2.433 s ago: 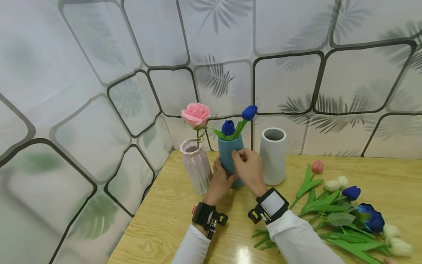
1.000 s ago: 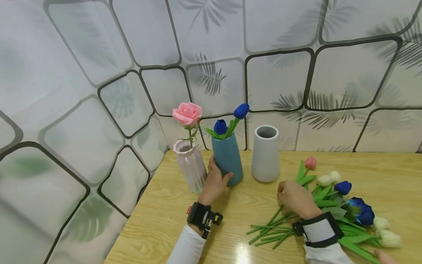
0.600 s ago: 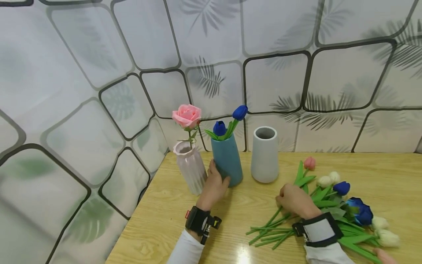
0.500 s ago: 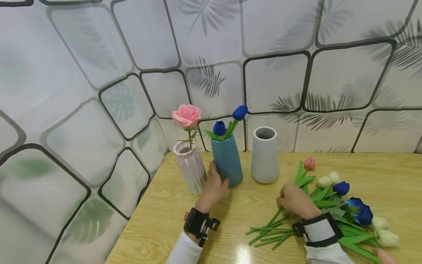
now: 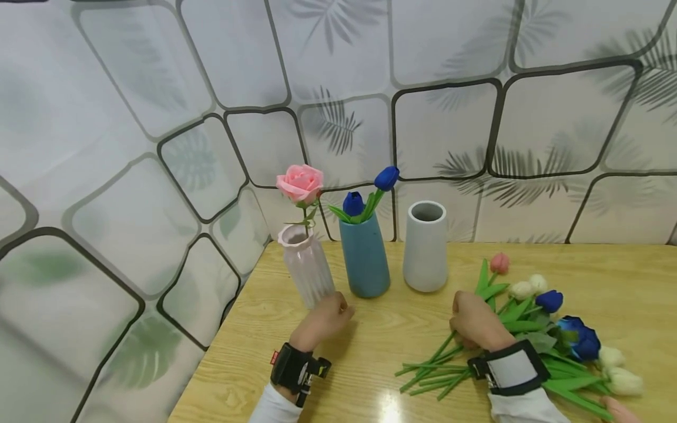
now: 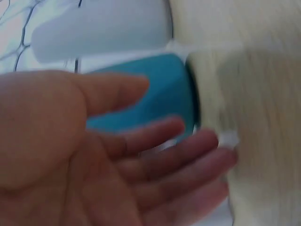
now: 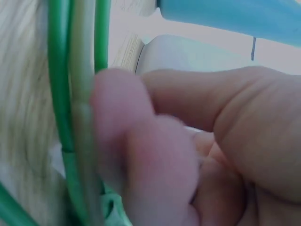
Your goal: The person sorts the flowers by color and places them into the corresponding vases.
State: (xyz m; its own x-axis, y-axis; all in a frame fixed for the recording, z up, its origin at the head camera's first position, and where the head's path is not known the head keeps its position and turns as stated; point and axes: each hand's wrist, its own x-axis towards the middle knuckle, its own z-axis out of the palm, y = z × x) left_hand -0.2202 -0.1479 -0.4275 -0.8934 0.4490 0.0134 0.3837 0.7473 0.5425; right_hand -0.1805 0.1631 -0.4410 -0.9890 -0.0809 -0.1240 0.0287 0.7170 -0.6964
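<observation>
Printed wall [image 5: 449, 41]: pale, with dark rounded outlines and grey leaves; it stands behind the blue vase [image 5: 366, 258].
Surface [image 5: 233, 376]: of light wood grain; it carries the blue vase and the things around it.
Flower bunch [image 5: 520, 326]: lies to the right of the blue vase and nearer to the person, with its pink, white and blue heads to the right and its green stems [image 5: 433, 371] to the left.
Blue vase: upright, the middle one of three.
White vase [image 5: 425, 252]: upright, just beside the blue vase on its right.
Pale pink vase [image 5: 308, 267]: ridged, with a wavy rim, just to the left of the blue vase.
Left hand [image 5: 322, 320]: in front of the blue vase and to its left, apart from it; its fingers are relaxed, a little spread, and hold nothing.
Right hand [image 5: 478, 320]: right of the blue vase, over the flower bunch; its fingers are curled close beside the stems, but the wrist view is blurred and I cannot tell whether they pinch one.
Pink rose [image 5: 300, 184]: in the pale pink vase, left of the blue vase.
Two blue tulips [image 5: 387, 178]: in the blue vase, with green leaves over its rim.
</observation>
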